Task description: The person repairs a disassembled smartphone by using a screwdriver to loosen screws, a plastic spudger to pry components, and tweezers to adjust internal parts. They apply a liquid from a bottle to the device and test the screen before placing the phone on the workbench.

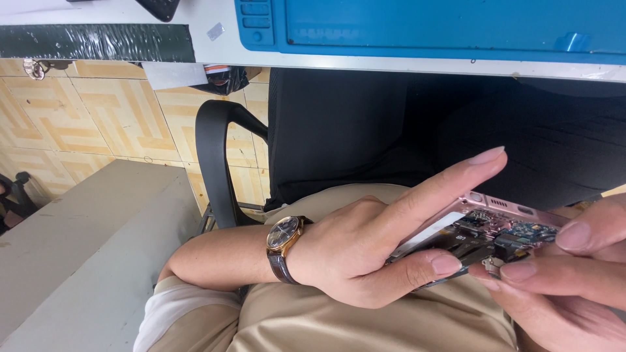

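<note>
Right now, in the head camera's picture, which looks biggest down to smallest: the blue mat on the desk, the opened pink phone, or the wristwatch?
1. Blue mat, though cut off by the frame's edge.
2. Opened pink phone, partly hidden by the left hand and right hand.
3. Wristwatch.
The phone lies nearer the camera, so true sizes stay unsure.

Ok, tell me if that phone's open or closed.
Open: the phone has its back off, with circuit boards showing inside the pink frame.

From my feed I find few such items: a small silvery, diamond-shaped sticker (216, 30) lies on the white bench (215, 49) top near its front edge, just left of the blue mat (424, 26). I can make out no packages, signs or lit screens.
</note>
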